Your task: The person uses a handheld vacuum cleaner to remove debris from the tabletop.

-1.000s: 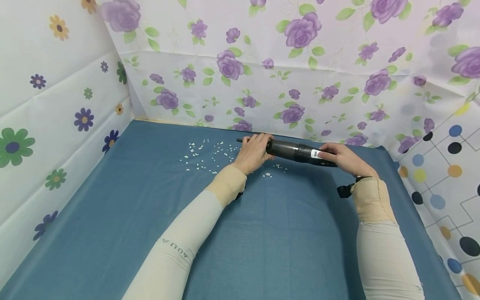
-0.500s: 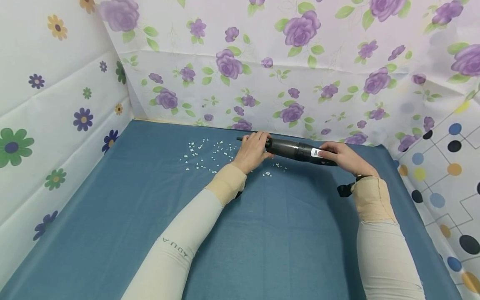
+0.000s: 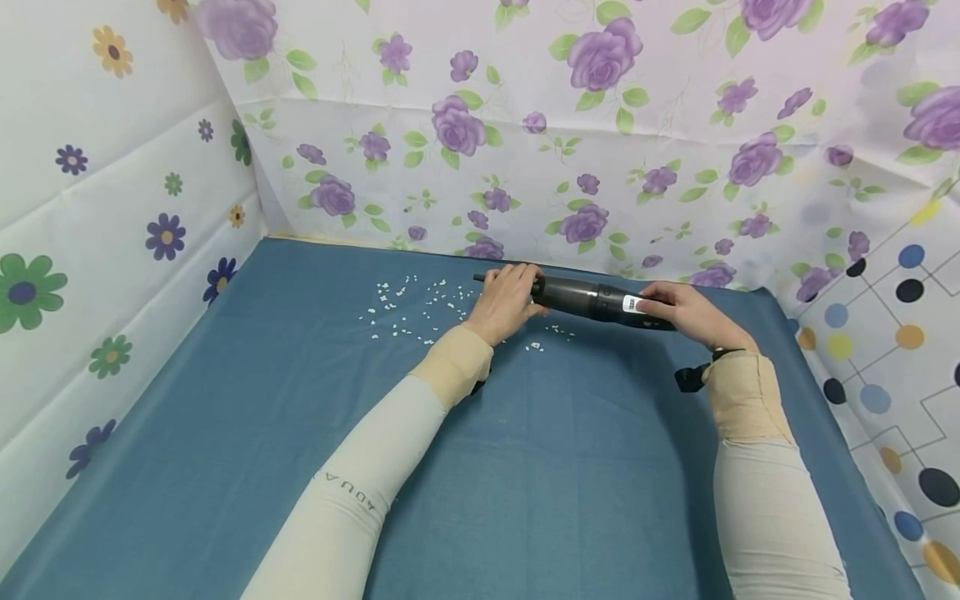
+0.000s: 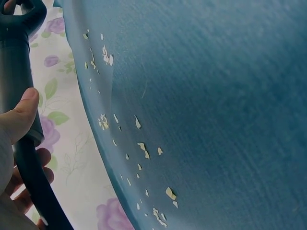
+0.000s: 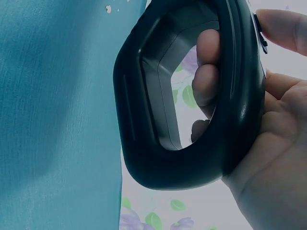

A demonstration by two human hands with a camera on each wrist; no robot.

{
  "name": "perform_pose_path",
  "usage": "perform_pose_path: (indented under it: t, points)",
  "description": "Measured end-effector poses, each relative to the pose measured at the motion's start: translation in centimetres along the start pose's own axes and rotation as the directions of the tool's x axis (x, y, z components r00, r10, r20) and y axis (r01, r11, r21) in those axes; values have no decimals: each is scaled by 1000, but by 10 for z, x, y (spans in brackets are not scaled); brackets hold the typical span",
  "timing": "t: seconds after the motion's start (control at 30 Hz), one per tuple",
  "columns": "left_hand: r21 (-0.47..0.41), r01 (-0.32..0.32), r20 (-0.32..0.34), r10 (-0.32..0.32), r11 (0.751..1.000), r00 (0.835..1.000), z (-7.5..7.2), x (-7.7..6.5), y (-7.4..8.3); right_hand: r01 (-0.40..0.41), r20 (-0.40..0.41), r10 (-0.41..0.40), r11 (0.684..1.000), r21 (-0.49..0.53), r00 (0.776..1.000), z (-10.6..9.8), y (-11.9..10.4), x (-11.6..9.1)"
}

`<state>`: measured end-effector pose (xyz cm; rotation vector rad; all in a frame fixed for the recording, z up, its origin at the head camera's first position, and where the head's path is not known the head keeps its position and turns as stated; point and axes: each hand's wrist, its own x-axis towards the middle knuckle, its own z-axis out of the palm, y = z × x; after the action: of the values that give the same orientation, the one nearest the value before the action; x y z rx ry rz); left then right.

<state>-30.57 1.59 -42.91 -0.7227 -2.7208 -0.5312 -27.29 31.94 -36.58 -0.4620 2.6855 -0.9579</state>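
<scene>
A dark handheld vacuum cleaner (image 3: 573,297) is held lengthwise above the far part of the blue cloth, its narrow nozzle pointing left. My left hand (image 3: 504,304) grips its front end, and the nozzle (image 4: 41,187) runs past the curled fingers in the left wrist view. At the back end my right hand (image 3: 692,315) holds the loop handle (image 5: 240,100), with fingers passing through the opening and the thumb lying by the switch. White paper-like scraps (image 3: 385,288) are scattered on the cloth to the left of and below the nozzle.
The blue cloth (image 3: 480,500) covers the table. A flowered sheet (image 3: 525,167) rises along its far edge, a daisy-patterned one (image 3: 112,250) along the left, and a dotted one (image 3: 885,367) along the right.
</scene>
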Motion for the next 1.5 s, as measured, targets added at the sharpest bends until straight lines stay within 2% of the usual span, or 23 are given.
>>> perform_pose_path:
  t: [0.77,1.2,1.5]
  points:
    - [0,-9,23,9,1000,1000,1,-1,1,-2,8,2,1000,26,1000,-1,3,-2]
    - [8,-9,23,9,1000,1000,1,-1,2,-10,25,8,995,100,1000,0,5,-2]
    - [-7,-14,15,14,1000,1000,0,0,2,34,-24,-33,999,17,999,2,6,-1]
